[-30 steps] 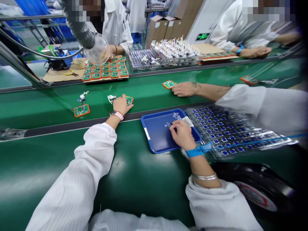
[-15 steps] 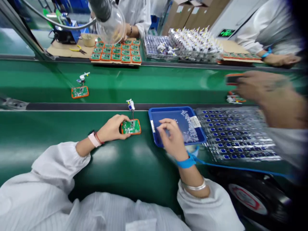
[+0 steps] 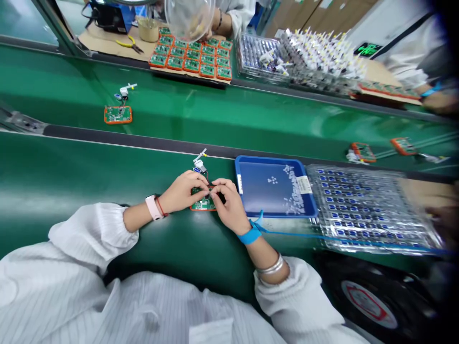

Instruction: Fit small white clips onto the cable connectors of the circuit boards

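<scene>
A green circuit board with an orange frame [image 3: 203, 205] lies on the green table in front of me. A small white part with wires [image 3: 200, 166] is beside its top edge. Over the board's left side is my left hand [image 3: 184, 191], its thumb and fingers closed near the board's middle. My right hand [image 3: 229, 203] comes from the right, thumb and forefinger pinched close to the left fingertips. Whatever is between the fingertips is too small to make out. Right of the hands sits a blue tray [image 3: 256, 191] with tiny clear pieces [image 3: 296, 196].
Clear plastic trays of blue-topped parts [image 3: 358, 205] lie at the right, above a black round object [image 3: 373, 296]. Beyond the dark rail, boards [image 3: 118, 114] lie on a green strip. Farther back are rows of boards [image 3: 191, 59], pliers [image 3: 131, 44] and people in white sleeves.
My right hand has moved left from over the blue tray to the board, and my left hand has shifted onto it. The other person's hand at right has drawn back; another board lies on the strip.
</scene>
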The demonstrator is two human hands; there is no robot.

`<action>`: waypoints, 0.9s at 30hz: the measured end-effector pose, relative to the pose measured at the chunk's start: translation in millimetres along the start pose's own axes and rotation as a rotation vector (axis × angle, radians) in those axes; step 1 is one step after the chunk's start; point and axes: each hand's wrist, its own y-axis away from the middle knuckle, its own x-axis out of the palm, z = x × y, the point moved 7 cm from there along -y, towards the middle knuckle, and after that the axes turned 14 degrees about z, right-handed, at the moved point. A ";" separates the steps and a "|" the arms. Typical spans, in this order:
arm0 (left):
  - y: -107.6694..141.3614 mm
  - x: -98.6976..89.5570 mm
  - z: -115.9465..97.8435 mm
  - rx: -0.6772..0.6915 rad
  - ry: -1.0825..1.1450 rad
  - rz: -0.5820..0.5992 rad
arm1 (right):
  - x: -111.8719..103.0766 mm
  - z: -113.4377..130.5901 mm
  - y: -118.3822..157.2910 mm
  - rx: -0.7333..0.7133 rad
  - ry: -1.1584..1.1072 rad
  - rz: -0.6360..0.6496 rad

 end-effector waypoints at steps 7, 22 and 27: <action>-3.4 3.3 6.7 -0.055 0.052 0.004 | 2.7 -6.9 -3.5 0.057 -0.021 0.036; 19.1 8.7 4.5 -0.078 -0.207 0.173 | -105.7 -27.3 28.5 0.090 0.426 -0.374; 20.1 14.9 -0.2 0.011 -0.195 0.308 | -158.9 -112.4 50.6 0.359 0.442 -0.416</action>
